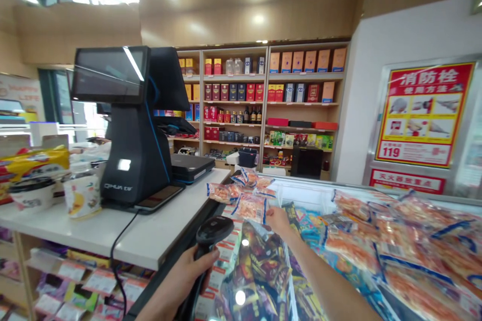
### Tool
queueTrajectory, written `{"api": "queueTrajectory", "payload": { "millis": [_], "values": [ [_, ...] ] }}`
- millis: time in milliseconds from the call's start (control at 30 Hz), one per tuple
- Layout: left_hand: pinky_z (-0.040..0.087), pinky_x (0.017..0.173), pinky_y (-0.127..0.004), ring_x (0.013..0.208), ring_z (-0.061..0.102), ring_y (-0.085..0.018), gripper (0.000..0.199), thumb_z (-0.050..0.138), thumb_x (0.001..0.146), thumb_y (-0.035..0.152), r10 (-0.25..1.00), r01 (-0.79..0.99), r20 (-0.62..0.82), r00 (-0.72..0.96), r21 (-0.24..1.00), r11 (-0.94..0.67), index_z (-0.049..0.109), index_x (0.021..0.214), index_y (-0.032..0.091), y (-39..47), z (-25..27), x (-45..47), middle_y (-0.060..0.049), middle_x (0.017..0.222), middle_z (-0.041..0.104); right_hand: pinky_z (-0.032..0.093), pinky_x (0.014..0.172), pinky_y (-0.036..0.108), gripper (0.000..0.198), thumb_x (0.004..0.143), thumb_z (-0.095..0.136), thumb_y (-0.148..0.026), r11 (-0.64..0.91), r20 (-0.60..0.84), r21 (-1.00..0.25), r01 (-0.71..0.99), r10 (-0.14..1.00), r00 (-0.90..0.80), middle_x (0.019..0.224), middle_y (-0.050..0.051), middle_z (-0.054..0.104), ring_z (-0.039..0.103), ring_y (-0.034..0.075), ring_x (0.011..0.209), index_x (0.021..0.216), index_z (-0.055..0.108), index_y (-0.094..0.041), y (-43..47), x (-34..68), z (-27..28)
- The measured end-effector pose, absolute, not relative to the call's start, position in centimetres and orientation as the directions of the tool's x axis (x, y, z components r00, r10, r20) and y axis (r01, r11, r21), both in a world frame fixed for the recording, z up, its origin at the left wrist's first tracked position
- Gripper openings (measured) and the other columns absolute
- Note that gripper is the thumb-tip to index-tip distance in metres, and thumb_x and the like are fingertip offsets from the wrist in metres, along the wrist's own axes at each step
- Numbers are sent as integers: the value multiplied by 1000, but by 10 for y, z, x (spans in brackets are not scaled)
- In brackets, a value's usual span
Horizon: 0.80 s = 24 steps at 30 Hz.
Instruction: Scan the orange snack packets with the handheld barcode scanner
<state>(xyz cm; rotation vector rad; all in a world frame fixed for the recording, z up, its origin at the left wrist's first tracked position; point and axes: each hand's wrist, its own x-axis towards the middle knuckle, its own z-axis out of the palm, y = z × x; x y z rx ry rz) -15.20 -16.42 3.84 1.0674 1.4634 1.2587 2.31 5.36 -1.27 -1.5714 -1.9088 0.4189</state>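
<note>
My left hand [194, 273] is wrapped round the handle of a black barcode scanner [214, 230], whose head tilts up above my fingers. Farther ahead, my right hand [277, 220] pinches the right edge of a clear, blue-edged plastic food bag [251, 207] with pinkish-orange contents; the exact kind cannot be told. That bag rests at the far end of the freezer's glass top, and several similar bags [246, 179] lie just behind it. Many more of these bags [399, 246] are heaped on the right side of the freezer.
To the left stands a white counter [165, 233] with a checkout terminal [131, 150], a phone-like device [160, 198] and cups [81, 190]. A black cable [116, 256] hangs over its edge. Dark ice-cream packets [258, 266] show through the freezer glass. Shelves of boxes [235, 92] line the back.
</note>
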Motion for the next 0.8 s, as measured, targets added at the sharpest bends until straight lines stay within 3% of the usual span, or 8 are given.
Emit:
{"api": "queueTrajectory", "payload": {
  "millis": [133, 200, 300, 400, 500, 600, 700, 800],
  "values": [
    [26, 40, -19, 38, 35, -6, 37, 56, 56, 51, 971, 10, -111, -210, 993, 116, 48, 59, 16, -167, 39, -148, 5, 39, 43, 37, 48, 22, 11, 56, 50, -18, 292, 169, -632, 718, 956, -240, 52, 1, 62, 56, 15, 52, 53, 61, -18, 30, 59, -8],
    [25, 39, -19, 37, 35, -6, 35, 56, 57, 50, 972, 35, -91, -216, 994, 101, 48, 60, 15, -168, 39, -146, 5, 39, 43, 37, 46, 22, 16, 59, 48, -21, 340, 135, -618, 709, 934, -330, 45, 1, 59, 53, 14, 45, 49, 60, -18, 22, 67, 2],
    [26, 39, -19, 37, 36, -7, 35, 55, 58, 50, 977, 50, -57, -208, 996, 69, 47, 56, 16, -171, 41, -143, 5, 38, 44, 41, 62, 24, 21, 65, 45, -23, 494, 324, -537, 683, 869, -374, 69, 3, 66, 58, 16, 66, 69, 65, -18, 13, 57, 19],
    [27, 40, -19, 37, 35, -6, 38, 54, 59, 51, 979, 71, -41, -200, 996, 56, 44, 53, 16, -174, 45, -142, 4, 37, 43, 35, 80, 25, 29, 69, 44, -24, 684, 469, -433, 588, 727, -501, 100, 2, 61, 52, 16, 93, 93, 61, -22, 5, 34, 26],
    [27, 39, -18, 37, 35, -6, 40, 54, 59, 53, 977, 105, -26, -213, 993, 49, 43, 51, 15, -176, 46, -143, 4, 37, 43, 36, 79, 26, 25, 71, 45, -30, 685, 319, -345, 641, 728, -607, 95, 1, 63, 53, 17, 91, 89, 63, -26, -2, 26, 22],
    [27, 39, -18, 36, 35, -6, 39, 55, 59, 51, 978, 118, -21, -210, 992, 47, 44, 50, 15, -179, 48, -143, 4, 36, 43, 37, 75, 31, 17, 66, 52, -32, 530, 159, -213, 821, 848, -506, 79, 4, 66, 56, 21, 83, 72, 66, -24, -5, 37, 22],
    [28, 39, -18, 36, 36, -6, 37, 55, 59, 50, 977, 102, -26, -210, 994, 48, 44, 50, 16, -183, 55, -137, 4, 36, 43, 37, 75, 30, 22, 72, 44, -22, 522, 282, -190, 832, 841, -463, 83, 6, 64, 55, 19, 84, 77, 65, -22, -12, 48, 31],
    [32, 40, -18, 38, 39, -7, 34, 59, 56, 48, 967, 24, -89, -239, 995, 97, 47, 52, 16, -189, 66, -127, 5, 39, 46, 36, 80, 26, 29, 76, 38, -21, 758, 454, -182, 626, 629, -631, 104, 3, 56, 48, 15, 95, 99, 56, -24, -27, 41, 31]
  ]
}}
